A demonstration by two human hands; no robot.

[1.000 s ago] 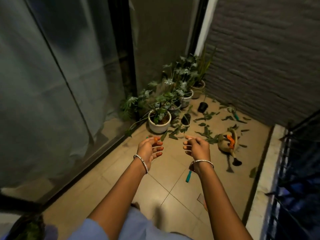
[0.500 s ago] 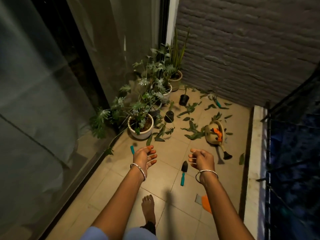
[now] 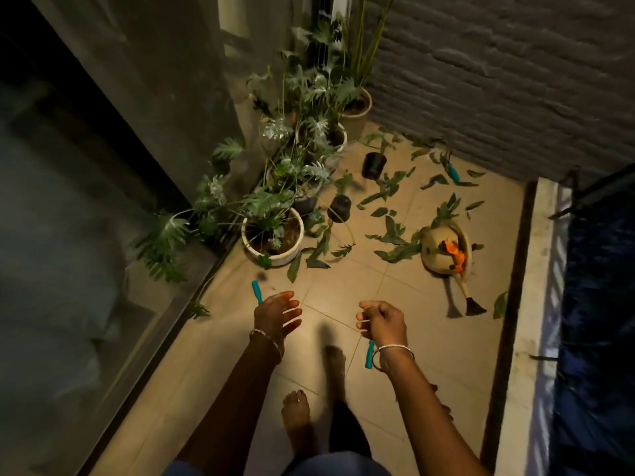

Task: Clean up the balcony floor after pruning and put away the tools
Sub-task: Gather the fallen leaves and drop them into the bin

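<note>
Beside the left hand (image 3: 273,314), away from its fingers (image 3: 292,312), lies a teal handle (image 3: 257,293).

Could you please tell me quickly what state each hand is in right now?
Left hand: open, fingers relaxed, holding nothing.
Right hand: open, fingers loosely curled, holding nothing.

Tool ends hidden behind both grips

The left grip (image 3: 276,312) covers the working end of one teal handle (image 3: 257,292). The right grip (image 3: 381,324) hides all but the tail of a second teal handle (image 3: 369,353), and whether it holds anything cannot be told. The orange item (image 3: 455,257) is too blurred to name.
</note>
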